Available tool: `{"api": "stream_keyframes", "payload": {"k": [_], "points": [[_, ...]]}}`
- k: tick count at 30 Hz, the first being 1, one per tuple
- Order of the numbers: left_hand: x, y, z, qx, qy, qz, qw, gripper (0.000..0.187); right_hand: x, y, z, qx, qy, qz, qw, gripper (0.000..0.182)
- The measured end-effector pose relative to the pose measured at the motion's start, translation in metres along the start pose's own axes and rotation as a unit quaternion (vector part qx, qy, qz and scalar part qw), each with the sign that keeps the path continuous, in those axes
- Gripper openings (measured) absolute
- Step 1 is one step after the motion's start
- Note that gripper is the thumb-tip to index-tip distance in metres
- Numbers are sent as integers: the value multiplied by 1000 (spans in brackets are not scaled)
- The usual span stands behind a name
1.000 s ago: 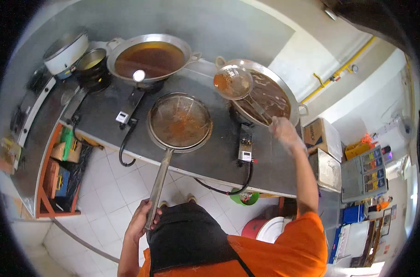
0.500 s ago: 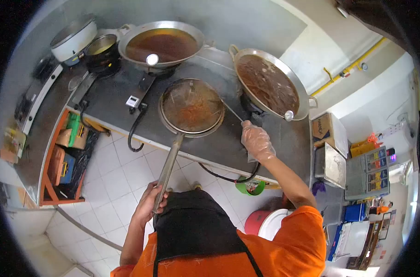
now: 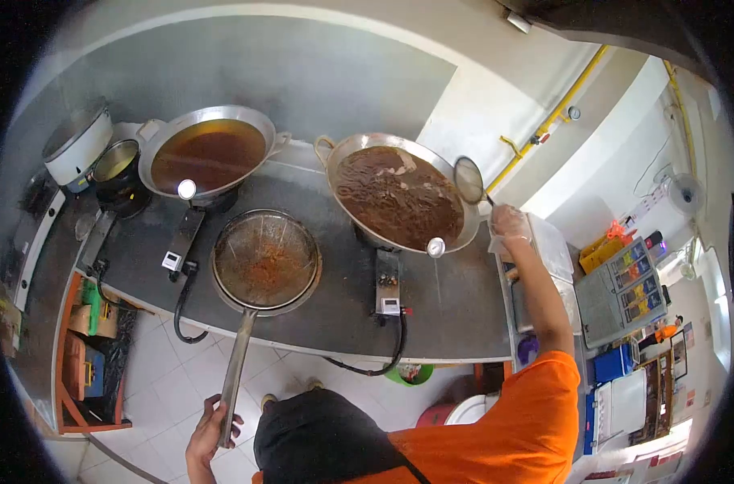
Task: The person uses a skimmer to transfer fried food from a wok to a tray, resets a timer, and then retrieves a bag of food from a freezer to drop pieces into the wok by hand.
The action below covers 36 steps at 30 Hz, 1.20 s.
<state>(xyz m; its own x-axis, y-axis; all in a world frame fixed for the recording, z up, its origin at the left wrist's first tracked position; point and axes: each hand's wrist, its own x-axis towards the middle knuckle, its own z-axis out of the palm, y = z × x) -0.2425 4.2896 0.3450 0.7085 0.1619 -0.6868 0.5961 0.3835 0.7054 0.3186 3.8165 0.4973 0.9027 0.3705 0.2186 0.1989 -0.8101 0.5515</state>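
Observation:
My left hand [image 3: 211, 429], bare, is at the end of the long handle of a wide mesh strainer [image 3: 267, 262], its fingers around the metal. Brown-orange crumbs lie in that strainer, which rests over a round vessel on the dark counter. In a clear plastic glove, my right hand [image 3: 510, 223] grips a small round skimmer [image 3: 468, 179]. The skimmer's mesh is raised at the right rim of a large wok [image 3: 399, 198]. Bubbling brown oil with pale pieces fills this wok, and a round thermometer [image 3: 435, 247] sits at its front rim.
A second wok [image 3: 207, 152] of brown oil stands at the back left, beside a black pot [image 3: 117, 165] and a white pot [image 3: 78, 145]. Burner controls and black hoses line the counter's front. A green bin [image 3: 409, 373] is below. Storage boxes stand at the right.
My right hand has moved from beside the large strainer to the right wok's far right rim, lifting the small skimmer there. The camera view has shifted right and upward.

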Motion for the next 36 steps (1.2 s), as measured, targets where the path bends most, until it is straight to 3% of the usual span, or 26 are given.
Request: {"api": "stream_keyframes", "payload": {"k": [1, 5, 7, 11, 17, 19, 21, 22, 24, 25, 26, 28, 32, 34, 35, 36], "points": [[-1, 0, 0, 16, 10, 0, 1000, 53, 4, 8, 11, -16, -54, 5, 998, 20], [4, -4, 3, 37, 51, -4, 998, 59, 10, 24, 40, 12, -67, -61, 996, 21], [3, -4, 5, 42, 64, -3, 997, 61, 22, 32, 80, 63, -107, -169, 978, 26], [-1, -3, 12, 38, 88, 23, 995, 62, 40, 29, 126, 64, -173, -204, 961, 29], [-1, -14, 11, 5, 177, 75, 981, 66, 35, -3, 59, 13, -190, -327, 926, 31], [4, -28, -4, -14, 208, 73, 975, 67, 44, -8, 79, 76, -159, -356, 918, 31], [15, -62, -36, 99, 360, 141, 917, 49, 50, -10, 115, 148, -136, -319, 926, 30], [19, -81, -49, 100, 362, 141, 916, 49, 51, -12, 122, 216, -114, -277, 929, 30], [24, -109, -68, 134, 461, 116, 869, 34, 38, -21, 68, 218, -144, -293, 920, 28], [21, -107, -66, 167, 495, 43, 851, 39, 32, -27, 41, 218, -174, -308, 909, 26], [29, -136, -85, 168, 495, 44, 852, 39, 32, -31, 30, 219, -175, -307, 909, 26], [53, -236, -136, 314, 552, 184, 750, 50, 33, -37, 17, 190, -238, -331, 893, 29], [49, -282, -137, 316, 509, 93, 796, 64, 19, -42, 12, 295, -176, -297, 891, 21], [52, -294, -125, 264, 542, 33, 797, 68, 8, -50, -17, 333, -224, -255, 879, 21], [54, -313, -132, 186, 519, 36, 834, 70, 5, -53, -22, 345, -240, -241, 875, 23], [59, -339, -147, 183, 519, 35, 834, 70, 5, -54, -14, 387, -254, -196, 864, 27]]}}
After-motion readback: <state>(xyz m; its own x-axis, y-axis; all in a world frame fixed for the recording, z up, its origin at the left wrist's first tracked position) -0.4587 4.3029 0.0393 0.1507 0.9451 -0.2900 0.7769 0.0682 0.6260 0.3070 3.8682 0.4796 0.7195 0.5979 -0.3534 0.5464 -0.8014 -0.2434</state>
